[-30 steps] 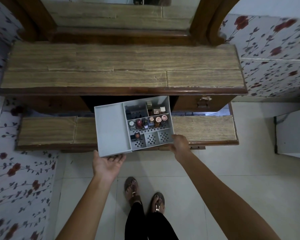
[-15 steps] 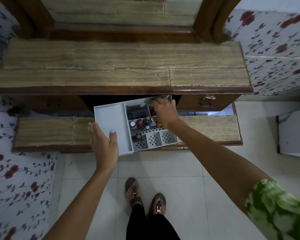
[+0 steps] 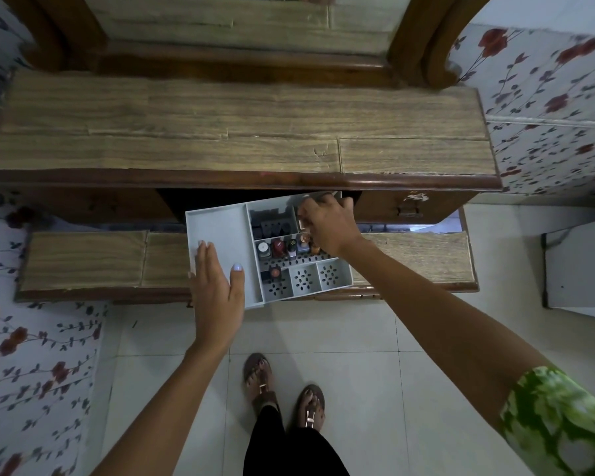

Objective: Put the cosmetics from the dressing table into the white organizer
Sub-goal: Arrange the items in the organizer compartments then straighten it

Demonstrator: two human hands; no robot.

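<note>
The white organizer (image 3: 220, 228) sits tilted on the dressing table's lower shelf (image 3: 83, 259), partly under the top. Its middle row holds several small bottles and lipsticks (image 3: 279, 247). Dark items (image 3: 272, 228) fill a back compartment, and one red-capped piece (image 3: 275, 272) stands in a front perforated cell. My left hand (image 3: 217, 290) lies over the organizer's left front wall, thumb inside the large empty compartment. My right hand (image 3: 330, 225) curls over the far right corner, hiding the cosmetics there.
The dressing table top (image 3: 237, 132) is bare wood grain, with a mirror (image 3: 241, 22) behind it. A closed drawer with a metal handle (image 3: 409, 207) is right of the organizer. A white cabinet (image 3: 581, 269) stands at the right. My sandalled feet (image 3: 282, 389) are on the tiled floor.
Both hands left the organizer's front edge. The left moved up onto its left side, the right reached over to the far right corner. The organizer slid slightly further under the top.
</note>
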